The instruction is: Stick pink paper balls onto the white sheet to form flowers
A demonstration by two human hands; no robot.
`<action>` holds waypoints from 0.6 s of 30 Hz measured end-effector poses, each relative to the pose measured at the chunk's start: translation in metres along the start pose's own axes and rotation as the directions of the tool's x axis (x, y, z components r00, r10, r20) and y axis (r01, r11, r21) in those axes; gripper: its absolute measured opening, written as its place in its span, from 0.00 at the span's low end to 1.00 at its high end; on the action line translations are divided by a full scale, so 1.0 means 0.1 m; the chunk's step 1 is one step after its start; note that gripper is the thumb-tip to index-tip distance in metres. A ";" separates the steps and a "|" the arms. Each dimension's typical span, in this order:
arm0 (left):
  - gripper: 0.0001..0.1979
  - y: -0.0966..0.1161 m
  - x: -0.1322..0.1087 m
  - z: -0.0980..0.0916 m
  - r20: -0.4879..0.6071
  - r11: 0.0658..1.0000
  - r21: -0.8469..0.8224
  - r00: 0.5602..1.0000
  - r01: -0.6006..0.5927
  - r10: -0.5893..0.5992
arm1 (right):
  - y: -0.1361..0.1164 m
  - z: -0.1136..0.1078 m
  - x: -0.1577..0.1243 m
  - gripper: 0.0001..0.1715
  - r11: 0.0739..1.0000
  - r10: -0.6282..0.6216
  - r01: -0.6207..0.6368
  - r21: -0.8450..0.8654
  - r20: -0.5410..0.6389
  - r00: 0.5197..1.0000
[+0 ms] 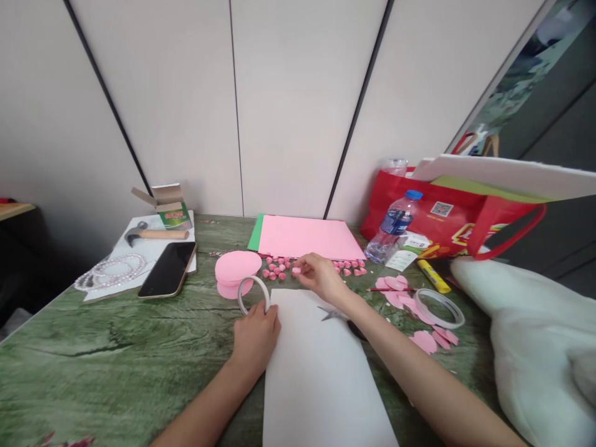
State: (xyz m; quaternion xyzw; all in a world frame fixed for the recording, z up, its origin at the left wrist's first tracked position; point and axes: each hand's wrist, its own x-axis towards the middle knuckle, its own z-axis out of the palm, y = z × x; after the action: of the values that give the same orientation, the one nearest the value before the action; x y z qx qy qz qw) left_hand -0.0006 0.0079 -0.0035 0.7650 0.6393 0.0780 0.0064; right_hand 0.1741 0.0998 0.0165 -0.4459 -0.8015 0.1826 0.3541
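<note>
My left hand (256, 334) is closed on a white tape roll (253, 293), held upright at the left edge of a white sheet (316, 372) on the green table (116, 347). My right hand (320, 275) reaches past the sheet's top edge and pinches a small pink folded paper heart (296, 270). Several more pink hearts (279, 268) lie scattered there. A stack of pink paper circles (236, 268) sits just left of them. Scissors (336, 314) lie on the sheet, partly hidden under my right forearm.
Pink and green paper sheets (310, 237) lie at the back. A phone (168, 268), hammer (156, 234), pearl strings (112, 271) and small box (170, 210) are left. Right: water bottle (393, 227), red bag (447, 217), glue stick (433, 275), second tape roll (440, 308), pink cut-outs (421, 338), white plush (540, 347).
</note>
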 end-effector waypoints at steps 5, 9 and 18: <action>0.13 0.00 0.00 0.00 -0.004 1.000 0.000 1.000 0.005 -0.005 | -0.09 -0.08 -0.23 0.08 0.996 -0.062 0.054 0.077 0.108 0.992; 0.13 0.00 0.01 0.01 -0.010 1.000 0.004 1.000 0.013 -0.013 | -0.20 -0.14 -0.33 0.08 0.996 -0.072 0.080 -0.032 0.198 0.978; 0.12 -0.01 0.01 0.04 -0.016 1.000 0.001 1.000 0.021 -0.020 | -0.34 -0.18 -0.31 0.11 0.981 -0.019 0.071 -0.179 0.277 0.961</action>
State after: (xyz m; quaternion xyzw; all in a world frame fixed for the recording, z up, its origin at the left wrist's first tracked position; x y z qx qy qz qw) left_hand -0.0011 0.0096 -0.0076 0.7578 0.6471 0.0836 0.0019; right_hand 0.1779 0.0553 0.0371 -0.4291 -0.8664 0.1584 0.2005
